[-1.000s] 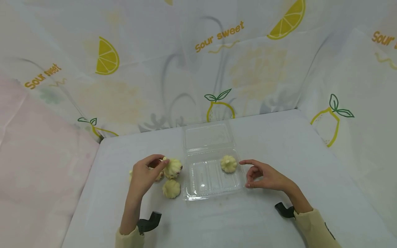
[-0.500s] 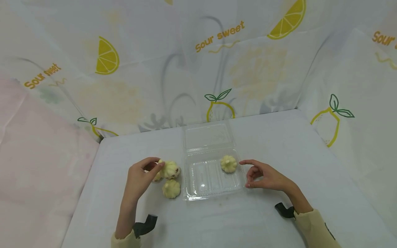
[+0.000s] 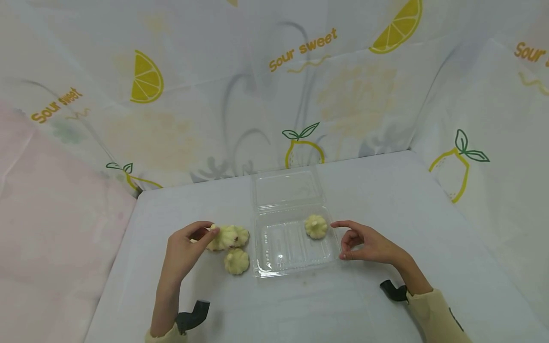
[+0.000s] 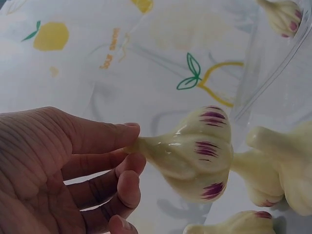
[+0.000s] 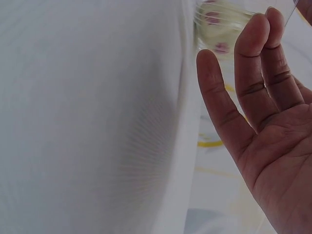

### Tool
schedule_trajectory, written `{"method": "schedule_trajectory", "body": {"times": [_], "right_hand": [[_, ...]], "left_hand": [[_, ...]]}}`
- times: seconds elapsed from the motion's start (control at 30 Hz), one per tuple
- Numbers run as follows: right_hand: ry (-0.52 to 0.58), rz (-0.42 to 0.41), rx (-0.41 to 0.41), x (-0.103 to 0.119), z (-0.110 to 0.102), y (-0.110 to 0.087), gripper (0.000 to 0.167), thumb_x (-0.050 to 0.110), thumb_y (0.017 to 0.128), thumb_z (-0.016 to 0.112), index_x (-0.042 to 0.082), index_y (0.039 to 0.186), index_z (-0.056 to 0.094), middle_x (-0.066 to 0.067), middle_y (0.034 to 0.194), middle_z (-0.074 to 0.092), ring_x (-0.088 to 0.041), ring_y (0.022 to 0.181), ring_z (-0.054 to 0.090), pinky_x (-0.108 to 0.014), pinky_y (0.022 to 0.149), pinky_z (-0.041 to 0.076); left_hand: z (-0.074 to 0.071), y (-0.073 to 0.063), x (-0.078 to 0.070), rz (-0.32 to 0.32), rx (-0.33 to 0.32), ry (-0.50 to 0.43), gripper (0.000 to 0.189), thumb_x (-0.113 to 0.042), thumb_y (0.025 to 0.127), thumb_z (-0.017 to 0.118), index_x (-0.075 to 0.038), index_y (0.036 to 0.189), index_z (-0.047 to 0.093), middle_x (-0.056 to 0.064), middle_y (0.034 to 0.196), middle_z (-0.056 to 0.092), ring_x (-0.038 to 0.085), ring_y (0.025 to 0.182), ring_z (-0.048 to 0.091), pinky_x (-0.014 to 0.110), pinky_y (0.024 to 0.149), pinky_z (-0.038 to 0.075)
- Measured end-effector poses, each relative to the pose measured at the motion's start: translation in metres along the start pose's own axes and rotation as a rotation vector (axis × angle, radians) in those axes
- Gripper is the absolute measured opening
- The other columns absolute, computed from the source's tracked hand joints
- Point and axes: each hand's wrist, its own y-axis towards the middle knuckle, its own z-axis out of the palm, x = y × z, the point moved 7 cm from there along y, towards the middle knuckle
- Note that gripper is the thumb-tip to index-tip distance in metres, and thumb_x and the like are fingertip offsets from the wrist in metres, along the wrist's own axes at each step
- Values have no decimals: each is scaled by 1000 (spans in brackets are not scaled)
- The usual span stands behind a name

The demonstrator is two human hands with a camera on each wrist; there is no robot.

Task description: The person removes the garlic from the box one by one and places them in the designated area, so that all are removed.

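Note:
My left hand [image 3: 182, 250] pinches a garlic bulb [image 4: 197, 156] by its stem, between thumb and fingertips. The bulb is cream with purple streaks and lies sideways in the left wrist view. Right beside it in the head view is another garlic bulb [image 3: 243, 235], with a further garlic bulb [image 3: 237, 261] nearer the front. One more bulb [image 3: 316, 226] sits at the right inside a clear plastic clamshell box [image 3: 269, 274], whose lid is folded back. At the box's right edge is my right hand [image 3: 371, 245], index finger extended and holding nothing, its palm showing in the right wrist view.
The box's clear lid [image 3: 289, 189] lies flat toward the back of the white-covered table [image 3: 364, 186]. A lemon-print cloth [image 3: 206, 119] rises behind the table. Dark curved mounts [image 3: 194, 317] stick out at both wrists.
My left hand has moved left and slightly down with the pinched garlic bulb, uncovering more of the bulb beside it. The right hand and the box have stayed in place.

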Motion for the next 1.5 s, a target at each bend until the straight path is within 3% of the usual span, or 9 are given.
{"method": "schedule_trajectory", "body": {"times": [0.27,0.6,1.5], "right_hand": [[-6,19,-1,-1,0,0,72,10,87,77,-3,144,37,-4,81,64,-20,75,65,-34,80,54],[-2,15,0,-2,0,0,72,10,87,77,-4,144,37,-5,82,64,-20,76,65,-34,79,55],[-13,9,4,-2,0,0,71,6,86,77,-2,145,37,-4,82,64,-20,76,65,-34,80,54]], "left_hand": [[-6,-3,5,1,5,24,21,-21,90,75,-5,103,74,5,83,66,18,76,57,24,59,45],[-8,-6,8,-37,34,38,22,-22,91,74,-5,105,74,5,84,66,18,79,57,24,63,46],[-13,-15,20,-43,119,109,26,-21,89,75,-3,107,74,3,85,67,17,79,59,27,65,46]]}}
